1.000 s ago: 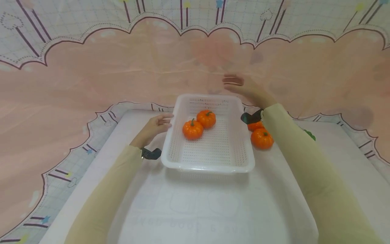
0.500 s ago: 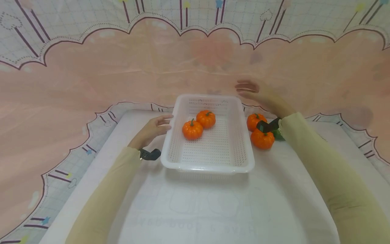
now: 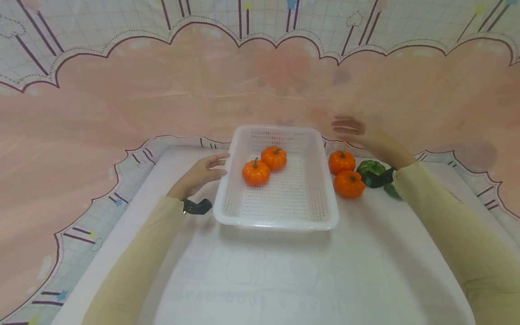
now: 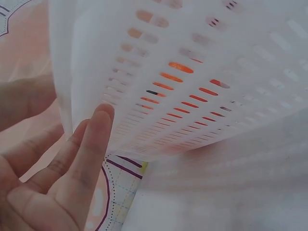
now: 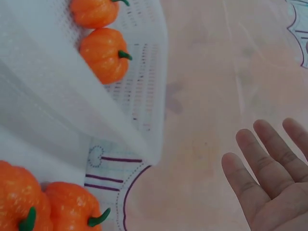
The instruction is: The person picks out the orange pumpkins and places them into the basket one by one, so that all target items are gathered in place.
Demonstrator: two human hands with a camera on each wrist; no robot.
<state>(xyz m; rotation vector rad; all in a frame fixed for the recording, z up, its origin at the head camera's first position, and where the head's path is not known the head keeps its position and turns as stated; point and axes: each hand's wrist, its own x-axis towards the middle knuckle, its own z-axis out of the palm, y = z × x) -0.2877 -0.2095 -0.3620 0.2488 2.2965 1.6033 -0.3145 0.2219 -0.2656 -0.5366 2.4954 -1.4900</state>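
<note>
A white perforated basket (image 3: 276, 223) stands in the middle of the table, with two small orange pumpkins (image 3: 256, 173) inside it. My left hand (image 3: 199, 174) is at the basket's left side; in the left wrist view its extended fingertips (image 4: 102, 118) touch the outer wall. Raised in the air beyond the basket's right side, my right hand (image 3: 357, 131) holds nothing and its fingers are extended, as the right wrist view also shows. Two more orange pumpkins (image 3: 349, 184) sit right of the basket. Beside them is a green pumpkin-like vegetable (image 3: 370, 166), partly hidden by the wristband.
Another green item (image 3: 392, 191) shows only partly past the right sleeve (image 3: 438, 212). A white cloth covers the table (image 3: 260, 271). Behind it hangs a peach and white patterned curtain (image 3: 183, 99).
My right hand has moved right and slightly down, away from the basket's far edge, uncovering the orange pumpkins and green items on the table. The left hand has hardly moved.
</note>
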